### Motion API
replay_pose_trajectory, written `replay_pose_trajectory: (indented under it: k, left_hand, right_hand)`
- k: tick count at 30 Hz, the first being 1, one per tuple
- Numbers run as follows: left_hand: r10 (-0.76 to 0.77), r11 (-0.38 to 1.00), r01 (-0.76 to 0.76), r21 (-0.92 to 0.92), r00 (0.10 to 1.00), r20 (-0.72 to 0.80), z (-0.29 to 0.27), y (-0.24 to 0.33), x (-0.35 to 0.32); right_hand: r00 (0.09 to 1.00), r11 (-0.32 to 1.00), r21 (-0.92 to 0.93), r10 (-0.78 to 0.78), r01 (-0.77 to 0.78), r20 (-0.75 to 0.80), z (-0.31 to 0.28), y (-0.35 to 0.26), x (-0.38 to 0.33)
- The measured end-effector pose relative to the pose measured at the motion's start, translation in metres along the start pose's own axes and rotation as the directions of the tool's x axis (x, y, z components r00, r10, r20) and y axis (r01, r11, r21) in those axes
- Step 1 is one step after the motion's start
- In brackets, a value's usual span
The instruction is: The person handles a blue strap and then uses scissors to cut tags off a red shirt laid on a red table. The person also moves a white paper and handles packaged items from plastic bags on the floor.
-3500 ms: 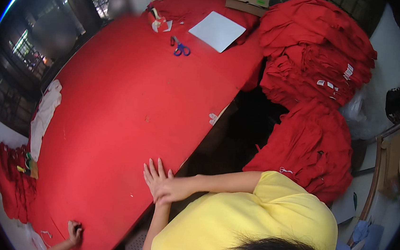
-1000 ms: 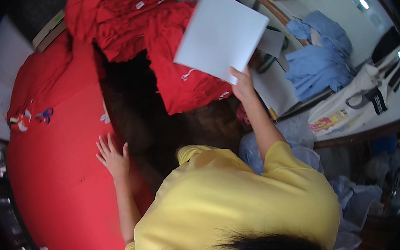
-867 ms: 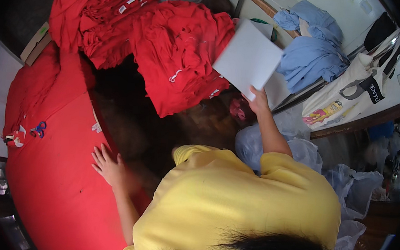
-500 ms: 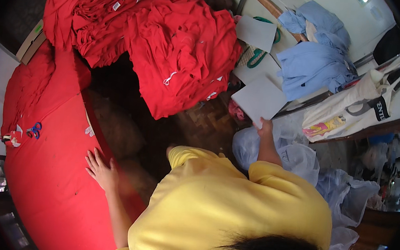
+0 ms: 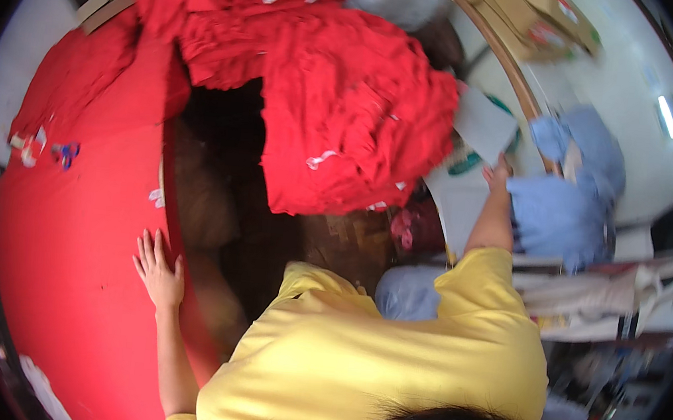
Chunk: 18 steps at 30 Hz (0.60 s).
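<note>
cloth (image 5: pixel 82 276), red and spread smooth along the left, lies beneath the left hand (image 5: pixel 161 276), which rests palm down near the cloth's right edge with its fingers fanned out, gripping nothing. the right hand (image 5: pixel 499 175) reaches out on the right, its fingers at the near corner of a pale sheet (image 5: pixel 485 125); blur hides its fingertips, so i cannot tell whether it grasps the sheet or has let go. that sheet lies just right of a big heap of red garments (image 5: pixel 344 119), with a green loop (image 5: pixel 464 164) partly beneath it. folded light blue clothes (image 5: pixel 564 210) sit right of the right hand, and cardboard boxes (image 5: pixel 529 23) are at the far right. on the cloth, far to the left, lie blue-handled scissors (image 5: pixel 65 155). a clear plastic bag (image 5: pixel 409 292) stands near, beside the person's yellow shirt (image 5: pixel 380 350).
</note>
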<state>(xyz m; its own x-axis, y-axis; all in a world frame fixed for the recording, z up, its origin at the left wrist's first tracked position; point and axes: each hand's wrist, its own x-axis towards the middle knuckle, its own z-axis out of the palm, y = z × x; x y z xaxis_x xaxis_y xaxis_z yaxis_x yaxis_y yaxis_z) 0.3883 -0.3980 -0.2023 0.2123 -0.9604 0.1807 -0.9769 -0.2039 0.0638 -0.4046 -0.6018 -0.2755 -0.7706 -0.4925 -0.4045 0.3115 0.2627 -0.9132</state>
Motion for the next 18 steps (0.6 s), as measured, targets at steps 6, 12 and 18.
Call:
replay_pose_trajectory:
  k: [6, 12, 18]
  left_hand:
    - [-0.083, 0.996, 0.083, -0.032, 0.996, 0.017, -0.009, 0.012, 0.003]
    - [-0.099, 0.994, 0.1, -0.035, 0.995, 0.023, -0.021, 0.019, 0.011]
    - [-0.132, 0.965, 0.139, -0.224, 0.99, 0.046, 0.024, 0.011, 0.003]
  right_hand:
    - [0.999, 0.995, -0.092, -0.028, 0.025, -0.034, -0.025, 0.026, 0.051]
    - [0.945, 0.886, -0.338, 0.265, -0.317, -0.193, -0.139, 0.138, 0.008]
    - [0.936, 0.694, -0.634, 0.187, -0.341, -0.3, -0.204, 0.075, 0.069]
